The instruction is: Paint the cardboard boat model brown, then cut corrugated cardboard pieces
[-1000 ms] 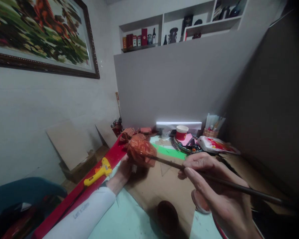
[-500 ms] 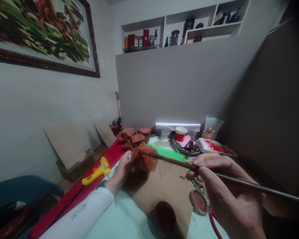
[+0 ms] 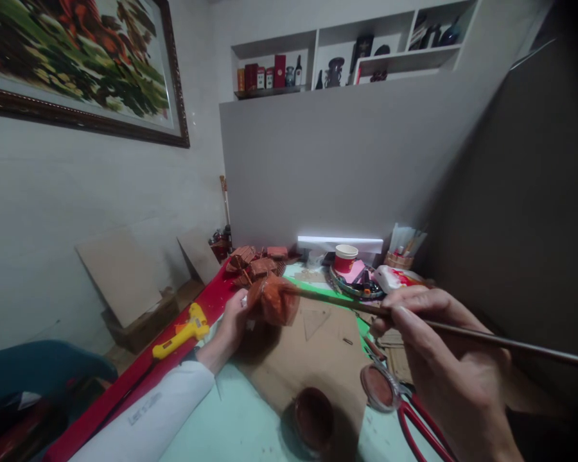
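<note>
Nearest my camera, a dark reddish-brown round cup (image 3: 314,420) stands on a flat brown cardboard sheet (image 3: 318,366) laid over the pale mint-green tabletop (image 3: 236,417). To its right I see red-handled metal scissors (image 3: 424,427) beside a round reddish-brown disc with a shiny rim (image 3: 379,386). My right hand (image 3: 443,353) has its fingers pinched around a long, thin, dark-handled brush (image 3: 347,301), whose tip meets the orange-brown faceted piece (image 3: 277,305). That piece is raised above the far left part of the cardboard, gripped by the fingers of my left hand (image 3: 231,327), partly hidden behind it. Left of that hand, a yellow plastic glue gun (image 3: 180,332) lies on a red strip (image 3: 144,372). Beyond the piece sits a pile of reddish-brown ridged pieces (image 3: 260,265), with a red-and-white paper cup (image 3: 345,260) farther right, in front of a tall plain grey panel (image 3: 327,167)
</note>
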Tool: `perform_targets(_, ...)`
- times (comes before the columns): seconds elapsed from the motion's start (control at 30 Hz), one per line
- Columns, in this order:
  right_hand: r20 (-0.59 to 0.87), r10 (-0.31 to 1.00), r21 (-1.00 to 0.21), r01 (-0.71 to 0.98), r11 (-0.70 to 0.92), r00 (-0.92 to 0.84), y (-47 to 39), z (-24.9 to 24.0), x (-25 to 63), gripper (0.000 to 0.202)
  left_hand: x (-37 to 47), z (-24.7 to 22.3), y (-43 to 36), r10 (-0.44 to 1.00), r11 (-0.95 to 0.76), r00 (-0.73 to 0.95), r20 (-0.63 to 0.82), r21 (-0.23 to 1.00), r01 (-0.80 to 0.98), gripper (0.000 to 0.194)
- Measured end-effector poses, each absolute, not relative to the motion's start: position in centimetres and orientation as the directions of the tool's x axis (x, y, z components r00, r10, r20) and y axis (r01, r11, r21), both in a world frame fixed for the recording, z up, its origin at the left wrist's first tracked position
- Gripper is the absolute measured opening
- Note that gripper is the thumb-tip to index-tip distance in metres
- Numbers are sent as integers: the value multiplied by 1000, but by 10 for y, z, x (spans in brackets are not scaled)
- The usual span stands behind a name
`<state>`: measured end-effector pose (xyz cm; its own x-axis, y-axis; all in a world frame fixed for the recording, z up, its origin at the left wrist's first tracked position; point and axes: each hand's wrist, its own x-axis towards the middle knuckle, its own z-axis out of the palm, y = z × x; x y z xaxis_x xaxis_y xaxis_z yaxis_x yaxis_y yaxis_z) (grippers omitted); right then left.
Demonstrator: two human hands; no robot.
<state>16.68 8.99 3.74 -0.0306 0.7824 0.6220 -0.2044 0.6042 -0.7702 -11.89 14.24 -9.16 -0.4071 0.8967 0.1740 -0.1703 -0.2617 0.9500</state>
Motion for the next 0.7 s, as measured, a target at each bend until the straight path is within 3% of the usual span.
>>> perform_targets(0.2, 584, 811, -782, -278, 557, -17, 73, 45, 160, 6, -124, -101, 144, 913, -254, -363, 185, 955, -151, 21)
perform_targets(0.7, 603, 792, -797, -120, 593, -94, 97, 38, 179, 12, -124, -103, 143, 885, -288, -394, 247, 956, -47, 18)
